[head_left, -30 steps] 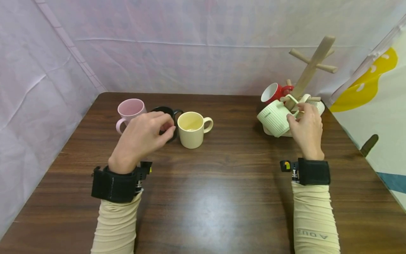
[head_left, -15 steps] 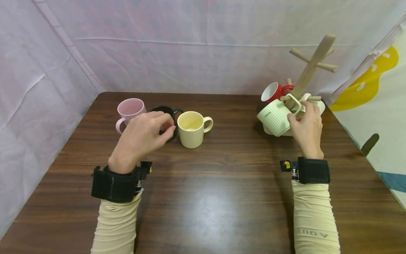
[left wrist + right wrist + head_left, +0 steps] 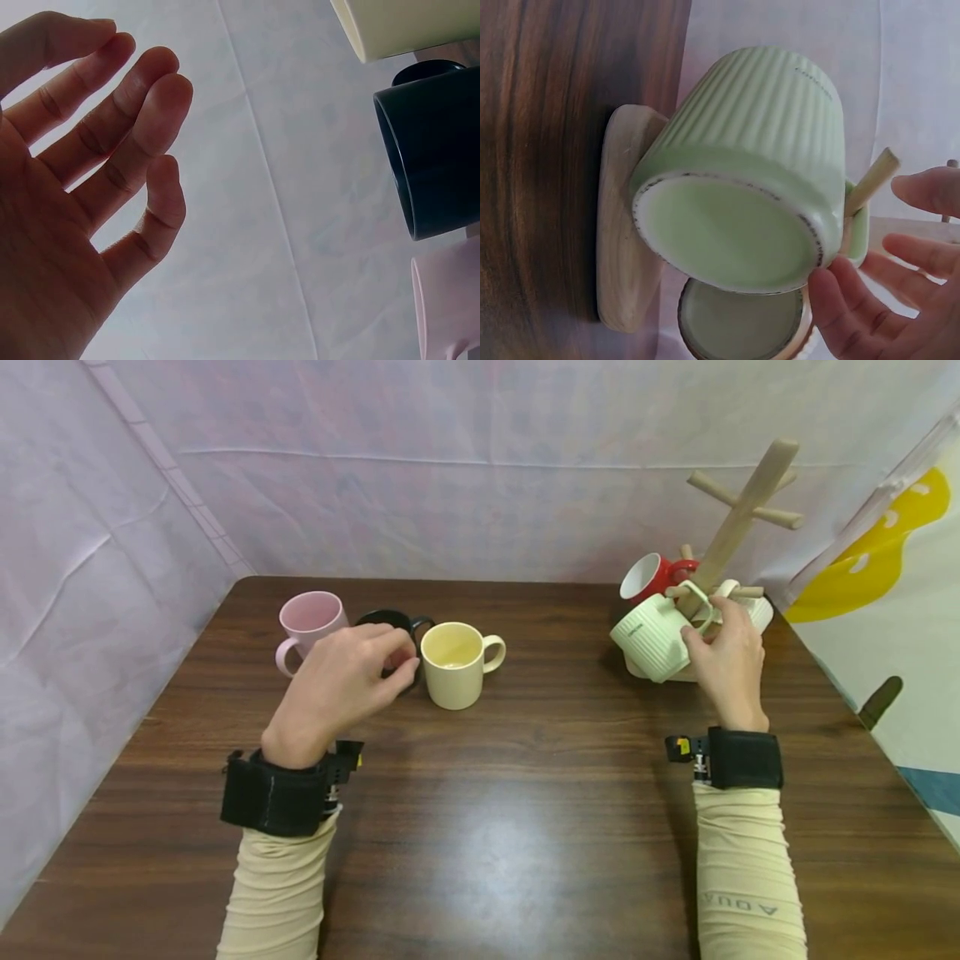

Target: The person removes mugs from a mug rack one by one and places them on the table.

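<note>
A pale green ribbed mug (image 3: 654, 637) hangs tilted on a lower peg of the wooden mug tree (image 3: 731, 522); in the right wrist view the peg passes through its handle (image 3: 860, 236). My right hand (image 3: 727, 664) is beside that handle, thumb and fingers spread apart, with lower fingertips (image 3: 826, 294) at the mug's base edge. Whether they touch it I cannot tell. My left hand (image 3: 341, 672) hovers loosely curled over the black mug (image 3: 382, 617), holding nothing. Beside it stand a pink mug (image 3: 311, 614) and a yellow mug (image 3: 453, 668), both upright.
A red mug (image 3: 651, 578) hangs behind the green one. A white mug (image 3: 759, 612) is on the tree's right side, partly hidden by my hand. Fabric walls (image 3: 450, 518) rise behind the brown table (image 3: 517, 827).
My right fingers have come off the green mug's handle, which now shows more fully on the peg. The left hand has stayed in place.
</note>
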Demonstrator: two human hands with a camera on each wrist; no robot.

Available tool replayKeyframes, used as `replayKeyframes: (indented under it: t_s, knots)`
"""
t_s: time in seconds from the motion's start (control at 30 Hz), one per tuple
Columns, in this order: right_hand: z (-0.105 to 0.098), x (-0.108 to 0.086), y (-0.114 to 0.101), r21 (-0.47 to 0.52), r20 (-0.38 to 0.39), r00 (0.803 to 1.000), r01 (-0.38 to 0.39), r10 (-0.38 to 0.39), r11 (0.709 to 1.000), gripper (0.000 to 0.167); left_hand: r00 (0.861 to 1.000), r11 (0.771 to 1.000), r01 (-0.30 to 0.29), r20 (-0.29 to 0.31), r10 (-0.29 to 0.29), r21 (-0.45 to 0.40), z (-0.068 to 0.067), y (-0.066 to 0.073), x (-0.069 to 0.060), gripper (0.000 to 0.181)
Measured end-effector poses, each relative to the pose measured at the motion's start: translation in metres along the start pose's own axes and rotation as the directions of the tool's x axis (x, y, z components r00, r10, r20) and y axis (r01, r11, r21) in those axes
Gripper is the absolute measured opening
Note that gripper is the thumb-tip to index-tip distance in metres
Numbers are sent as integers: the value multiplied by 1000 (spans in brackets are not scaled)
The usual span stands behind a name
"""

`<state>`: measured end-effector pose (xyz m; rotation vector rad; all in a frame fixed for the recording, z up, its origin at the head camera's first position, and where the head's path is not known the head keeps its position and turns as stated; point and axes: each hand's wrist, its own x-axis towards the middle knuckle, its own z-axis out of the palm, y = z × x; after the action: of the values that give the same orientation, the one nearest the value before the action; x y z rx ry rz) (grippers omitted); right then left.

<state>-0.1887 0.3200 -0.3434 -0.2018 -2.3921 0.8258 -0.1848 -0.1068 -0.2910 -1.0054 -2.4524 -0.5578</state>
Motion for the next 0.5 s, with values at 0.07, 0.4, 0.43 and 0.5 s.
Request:
replayKeyframes:
  t_s: [0.07, 0.4, 0.43, 0.5]
  knots:
    - [0, 1, 2, -2, 9, 1000, 8, -8, 1000, 47, 1000, 1000, -2, 2, 2, 3, 0, 0, 0, 5]
    - [9, 10, 13, 35, 22, 997, 67, -68, 997, 47, 1000, 1000, -2, 9, 2, 16, 1, 1, 1, 6]
    - [10, 11, 14, 37, 14, 997, 74, -74, 997, 46, 1000, 1000, -1, 11, 1, 15, 1, 1, 1, 6]
    - [11, 13, 13, 38, 3, 997, 78, -78, 996, 45, 1000, 1000, 2, 13, -2, 15, 1, 1, 1, 5]
